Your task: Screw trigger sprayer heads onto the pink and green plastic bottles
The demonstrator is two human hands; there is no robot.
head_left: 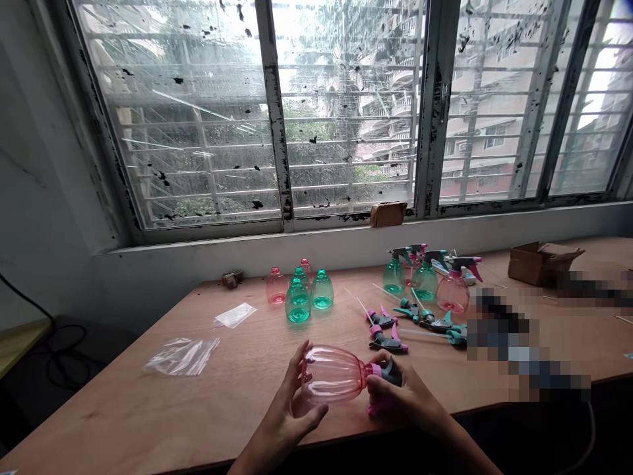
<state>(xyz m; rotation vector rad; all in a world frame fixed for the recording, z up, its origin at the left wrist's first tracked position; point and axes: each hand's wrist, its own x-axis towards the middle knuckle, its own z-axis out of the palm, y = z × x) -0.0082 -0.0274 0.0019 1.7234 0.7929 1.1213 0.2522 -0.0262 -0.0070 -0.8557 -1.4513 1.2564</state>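
Observation:
A pink ribbed see-through spray bottle [333, 374] lies sideways in the air over the table's front edge, its neck to the right. My left hand [291, 402] holds its base end, with fingers behind and thumb in front. My right hand [400, 389] is closed around the pink and dark grey trigger sprayer [390, 372] at the bottle's neck. Whether the collar is fully threaded I cannot tell. Just beyond lie loose pink-and-grey trigger sprayers [388, 340] and teal-and-grey ones [435, 321], with thin tubes.
Green bottles [299, 305] and pink bottles [276, 287] without sprayers stand at the back. Bottles with sprayers [453, 292] stand to the right. Plastic bags [182, 356] lie at the left. A cardboard box [539, 265] sits at the far right of the wooden table [148, 422].

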